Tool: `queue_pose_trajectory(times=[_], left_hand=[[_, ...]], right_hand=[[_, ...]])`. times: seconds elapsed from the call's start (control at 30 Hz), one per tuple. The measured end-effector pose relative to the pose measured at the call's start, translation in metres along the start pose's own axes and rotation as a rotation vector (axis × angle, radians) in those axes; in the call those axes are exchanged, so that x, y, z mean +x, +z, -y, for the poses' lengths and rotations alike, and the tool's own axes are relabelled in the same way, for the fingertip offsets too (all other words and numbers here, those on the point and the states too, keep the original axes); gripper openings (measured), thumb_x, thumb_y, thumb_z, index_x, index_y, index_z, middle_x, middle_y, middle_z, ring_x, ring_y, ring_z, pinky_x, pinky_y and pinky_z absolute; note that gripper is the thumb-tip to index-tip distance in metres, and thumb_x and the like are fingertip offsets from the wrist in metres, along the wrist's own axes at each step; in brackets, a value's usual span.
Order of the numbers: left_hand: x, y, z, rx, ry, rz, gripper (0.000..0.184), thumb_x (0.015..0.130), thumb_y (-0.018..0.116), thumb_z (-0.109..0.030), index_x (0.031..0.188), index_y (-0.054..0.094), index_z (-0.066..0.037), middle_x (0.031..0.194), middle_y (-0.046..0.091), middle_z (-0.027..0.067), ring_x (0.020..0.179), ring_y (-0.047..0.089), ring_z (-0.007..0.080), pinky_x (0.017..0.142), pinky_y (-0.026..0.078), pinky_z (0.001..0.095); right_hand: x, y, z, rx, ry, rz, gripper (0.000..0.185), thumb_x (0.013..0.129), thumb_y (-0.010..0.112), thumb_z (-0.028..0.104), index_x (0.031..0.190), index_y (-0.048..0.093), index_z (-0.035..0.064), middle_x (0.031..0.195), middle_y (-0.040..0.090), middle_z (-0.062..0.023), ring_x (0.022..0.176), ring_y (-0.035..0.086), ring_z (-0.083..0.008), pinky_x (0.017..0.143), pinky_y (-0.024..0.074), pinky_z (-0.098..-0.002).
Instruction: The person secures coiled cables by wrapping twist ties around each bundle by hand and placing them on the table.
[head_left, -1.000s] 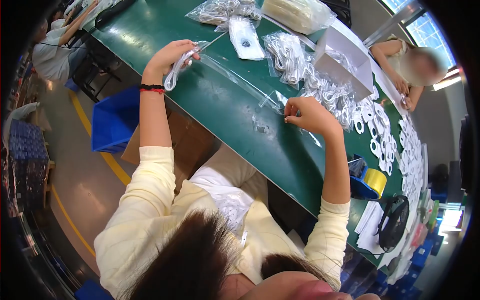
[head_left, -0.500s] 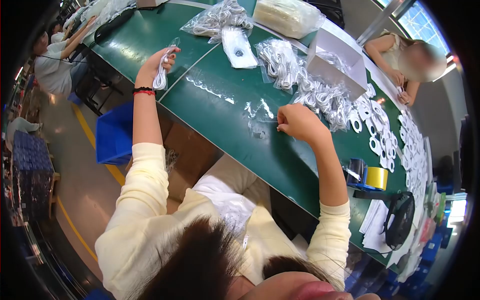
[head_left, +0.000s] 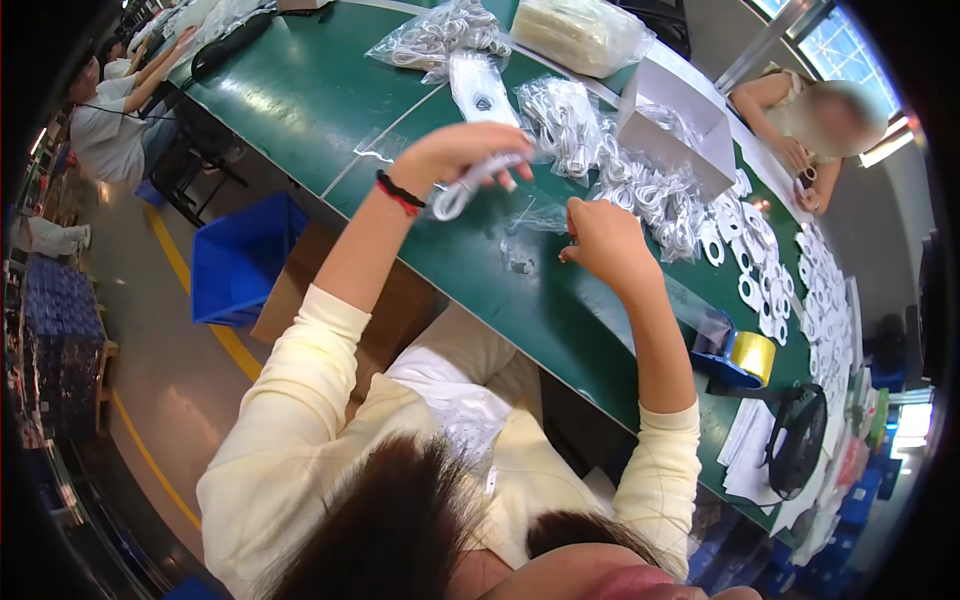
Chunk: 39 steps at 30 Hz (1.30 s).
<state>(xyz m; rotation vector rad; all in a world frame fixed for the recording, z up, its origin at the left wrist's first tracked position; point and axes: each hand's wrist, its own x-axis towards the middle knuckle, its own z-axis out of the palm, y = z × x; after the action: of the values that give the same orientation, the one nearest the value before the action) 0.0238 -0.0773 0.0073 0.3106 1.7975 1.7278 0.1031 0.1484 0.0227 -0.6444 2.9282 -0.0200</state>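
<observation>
My left hand (head_left: 465, 160) is closed around a coiled white cable (head_left: 455, 200), which appears to be in a clear bag; motion blurs it slightly. It is over the green table, left of my right hand (head_left: 605, 238). The fingers of my right hand are pinched, with a crinkled strip of clear tape (head_left: 543, 217) at their tips. Behind my right wrist, a clear band runs toward the tape dispenser (head_left: 735, 358) with its yellow-cored roll. Just beyond my hands lie bagged white cables (head_left: 560, 120) and a white bag stack (head_left: 482, 90).
A white box (head_left: 680, 125) stands among loose cable coils (head_left: 650, 205). White ring-shaped parts (head_left: 750, 250) spread along the right, near a small black fan (head_left: 798, 442). A blue bin (head_left: 235, 265) sits below the table's left edge. Another person (head_left: 775, 115) works across the table.
My left hand has swung right with the cable, close to my right hand. The clear strip on the table has shifted and crumpled near my right fingers. My right hand has barely moved.
</observation>
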Motion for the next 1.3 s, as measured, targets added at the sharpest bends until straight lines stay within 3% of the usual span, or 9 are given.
queue_pose_trajectory(times=[0.2,0.4,0.5,0.73,0.87,1.0,1.13,1.17,1.3], left_hand=[[0.017,0.017,0.025,0.032,-0.131,0.104,0.023,0.094,0.05,-0.028,0.105,0.054,-0.007,0.095,0.067,0.0075,0.06,0.059,0.0072,0.044,0.043,0.0187],[0.019,0.015,0.015,-0.057,-0.005,0.039,0.021,0.096,0.046,-0.025,0.101,0.053,-0.005,0.097,0.067,0.0118,0.067,0.065,0.0141,0.051,0.051,0.0234],[0.023,0.024,0.009,-0.033,-0.006,0.033,0.021,0.097,0.045,-0.023,0.101,0.051,-0.004,0.101,0.066,0.0133,0.073,0.068,0.0198,0.051,0.054,0.0261],[0.025,0.029,0.006,-0.116,0.042,0.076,0.021,0.097,0.045,-0.022,0.103,0.05,-0.003,0.105,0.065,0.0167,0.071,0.069,0.0203,0.053,0.055,0.0261],[0.03,0.046,0.002,-0.244,0.176,-0.067,0.02,0.098,0.045,-0.023,0.104,0.05,-0.005,0.095,0.065,0.0098,0.07,0.067,0.0163,0.052,0.056,0.0264],[0.035,0.066,-0.006,-0.18,0.358,-0.183,0.017,0.099,0.046,-0.021,0.102,0.05,-0.005,0.088,0.061,0.0055,0.071,0.065,0.0142,0.055,0.058,0.0285],[0.051,0.07,-0.008,-0.134,0.51,-0.137,0.017,0.096,0.055,-0.023,0.099,0.052,-0.006,0.091,0.062,0.0045,0.078,0.064,0.0104,0.065,0.057,0.0277],[0.054,0.068,-0.008,-0.129,0.567,-0.106,0.02,0.095,0.057,-0.024,0.103,0.054,-0.006,0.093,0.062,0.0035,0.09,0.061,0.0084,0.073,0.054,0.025],[0.042,0.074,-0.03,-0.076,0.691,-0.033,0.022,0.093,0.06,-0.018,0.109,0.057,-0.005,0.096,0.063,0.0021,0.096,0.06,0.0077,0.073,0.051,0.0233]], right_hand=[[-0.001,-0.008,-0.004,0.098,0.052,0.075,0.05,0.067,0.08,0.016,0.1,0.045,0.006,0.08,0.064,-0.0127,0.08,0.062,-0.0345,0.067,0.0475,-0.0429],[-0.006,-0.024,-0.022,0.379,-0.038,0.062,0.033,0.071,0.076,0.013,0.096,0.057,0.0041,0.077,0.063,-0.0137,0.075,0.062,-0.0305,0.065,0.0466,-0.0401],[-0.003,-0.017,-0.038,0.278,-0.195,-0.228,0.02,0.074,0.074,0.016,0.085,0.063,0.0038,0.076,0.062,-0.0121,0.069,0.06,-0.027,0.065,0.0469,-0.0369],[0.004,-0.026,-0.05,0.592,0.002,-0.256,0.021,0.084,0.069,0.022,0.09,0.062,0.0028,0.078,0.064,-0.0066,0.067,0.06,-0.0148,0.06,0.0472,-0.0294],[0.007,-0.032,-0.039,0.829,0.093,-0.158,0.025,0.09,0.065,0.026,0.092,0.062,0.0015,0.082,0.065,-0.0046,0.071,0.06,-0.0103,0.06,0.0477,-0.0258],[0.018,-0.021,-0.034,1.083,0.181,-0.299,0.026,0.09,0.064,0.026,0.098,0.061,0.0013,0.089,0.063,-0.005,0.077,0.062,-0.0093,0.064,0.0493,-0.0221],[0.017,-0.022,-0.051,1.25,0.113,-0.39,0.019,0.091,0.062,0.019,0.1,0.061,0.0017,0.09,0.064,-0.0046,0.084,0.062,-0.0107,0.072,0.0506,-0.0233],[0.016,-0.025,-0.054,1.327,0.086,-0.452,0.019,0.091,0.061,0.018,0.099,0.061,0.0015,0.09,0.064,-0.0048,0.085,0.062,-0.011,0.072,0.0511,-0.0238],[0.007,-0.042,-0.059,1.418,0.038,-0.58,0.016,0.092,0.059,0.015,0.1,0.06,0.0007,0.091,0.064,-0.0055,0.086,0.063,-0.0124,0.076,0.0525,-0.0256]])
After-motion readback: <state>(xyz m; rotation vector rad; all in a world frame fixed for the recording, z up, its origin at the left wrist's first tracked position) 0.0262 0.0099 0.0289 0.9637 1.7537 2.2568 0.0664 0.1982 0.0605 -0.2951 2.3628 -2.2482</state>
